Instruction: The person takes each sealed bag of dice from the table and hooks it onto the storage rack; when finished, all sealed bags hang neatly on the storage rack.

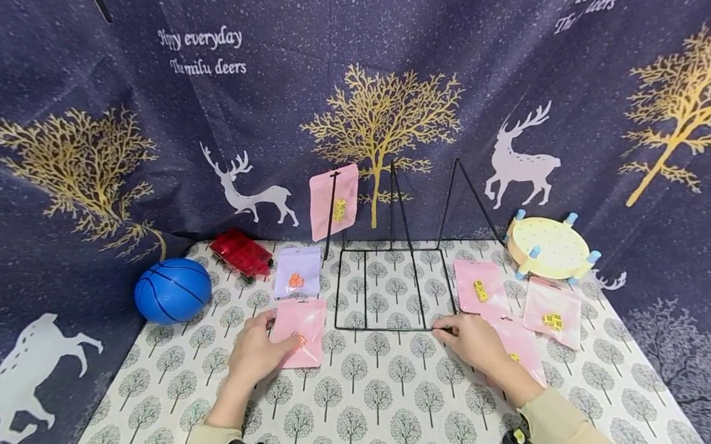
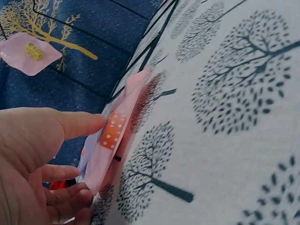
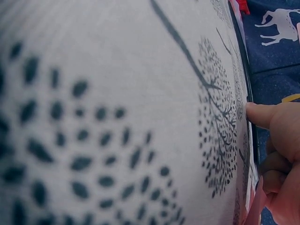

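Note:
My left hand (image 1: pixel 256 350) grips a pink zip pouch (image 1: pixel 311 320) by its left side, thumb over the orange dotted dice and fingers at the edge. In the left wrist view the same pouch (image 2: pixel 101 168) stands tilted against the tablecloth. My right hand (image 1: pixel 473 340) holds the front right corner of a black wire rack (image 1: pixel 393 330) between thumb and curled fingers. Another pink pouch (image 1: pixel 324 214) with yellow dice hangs on the rack's left prong. Just behind the gripped pouch lies a lilac pouch (image 1: pixel 297 259) with orange dice.
Several pink pouches, one of them a pink pouch (image 1: pixel 468 273) with yellow dice, lie right of the rack. A round yellow stand (image 1: pixel 549 244) with blue feet sits at the back right. At the back left are a blue ball (image 1: pixel 173 292) and a red packet (image 1: pixel 241 251).

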### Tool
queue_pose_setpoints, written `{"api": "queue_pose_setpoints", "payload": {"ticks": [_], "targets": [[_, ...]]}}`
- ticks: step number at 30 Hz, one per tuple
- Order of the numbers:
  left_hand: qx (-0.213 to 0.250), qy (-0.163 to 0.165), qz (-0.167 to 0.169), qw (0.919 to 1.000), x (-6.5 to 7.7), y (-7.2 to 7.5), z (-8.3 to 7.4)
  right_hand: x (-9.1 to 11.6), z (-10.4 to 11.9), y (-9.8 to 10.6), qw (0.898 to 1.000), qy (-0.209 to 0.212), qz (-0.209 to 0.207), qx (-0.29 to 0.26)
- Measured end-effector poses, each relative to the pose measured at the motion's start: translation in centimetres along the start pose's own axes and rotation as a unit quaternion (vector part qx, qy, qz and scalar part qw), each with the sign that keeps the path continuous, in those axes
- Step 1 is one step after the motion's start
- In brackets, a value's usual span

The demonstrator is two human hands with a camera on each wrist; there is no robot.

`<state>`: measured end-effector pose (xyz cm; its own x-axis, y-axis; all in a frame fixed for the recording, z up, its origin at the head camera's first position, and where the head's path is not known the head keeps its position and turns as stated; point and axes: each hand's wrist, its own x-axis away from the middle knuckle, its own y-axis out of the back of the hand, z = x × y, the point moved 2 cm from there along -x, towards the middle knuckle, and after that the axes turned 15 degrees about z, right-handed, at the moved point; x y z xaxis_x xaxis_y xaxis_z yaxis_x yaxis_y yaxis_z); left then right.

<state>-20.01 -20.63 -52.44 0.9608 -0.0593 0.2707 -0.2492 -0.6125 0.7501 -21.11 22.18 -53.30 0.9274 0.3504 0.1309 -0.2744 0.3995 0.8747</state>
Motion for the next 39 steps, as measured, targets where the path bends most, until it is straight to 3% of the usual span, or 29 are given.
{"api": "queue_pose_setpoints", "payload": {"ticks": [11, 20, 25, 31, 39], "targets": [[0.007, 0.004, -0.004, 1.0000, -0.2, -0.3, -0.5, 0.0, 0.0, -0.1, 1.000, 0.001, -0.003, 0.000], [0.040, 0.001, 0.006, 0.9992, -0.3, -0.1, -0.3, 0.0, -0.2, -0.2, 1.000, 0.003, -0.005, -0.002], [0.067, -0.005, 0.011, 0.9977, -0.7, 0.0, 0.0, 0.0, -0.1, 0.0, 1.000, 0.006, -0.003, -0.003], [0.100, -0.012, -0.007, 0.9949, -0.9, 0.3, 0.1, 0.1, -0.1, 0.0, 1.000, 0.012, -0.002, -0.004], [0.170, -0.027, -0.034, 0.9845, -1.2, 0.1, 0.5, 0.0, -0.1, 0.0, 1.000, 0.015, -0.005, -0.003]]}}
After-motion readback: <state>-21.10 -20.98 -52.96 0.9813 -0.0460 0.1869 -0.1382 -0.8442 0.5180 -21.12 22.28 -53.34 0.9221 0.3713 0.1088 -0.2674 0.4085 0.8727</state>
